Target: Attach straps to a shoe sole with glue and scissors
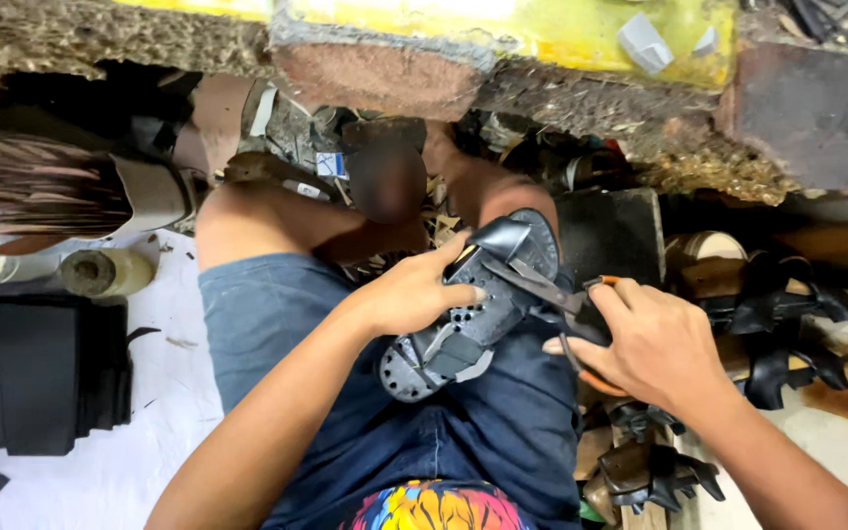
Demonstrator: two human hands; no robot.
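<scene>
A black sandal (pixel 463 309) is being steadied on the lap, sole upward, toe toward 1 o'clock. It is being clasped from 9 o'clock by the left hand (pixel 409 294), fingers closed over its edge. Orange-handled pliers (pixel 566 314) are being squeezed by the right hand (pixel 655 344), arriving from 3 o'clock, their nose biting the strap. A slip of the nose toward the nearby left fingertips (pixel 473 292) is being risked, judging by the closeness. More black sandals (pixel 768 324) are lying at 3 o'clock.
</scene>
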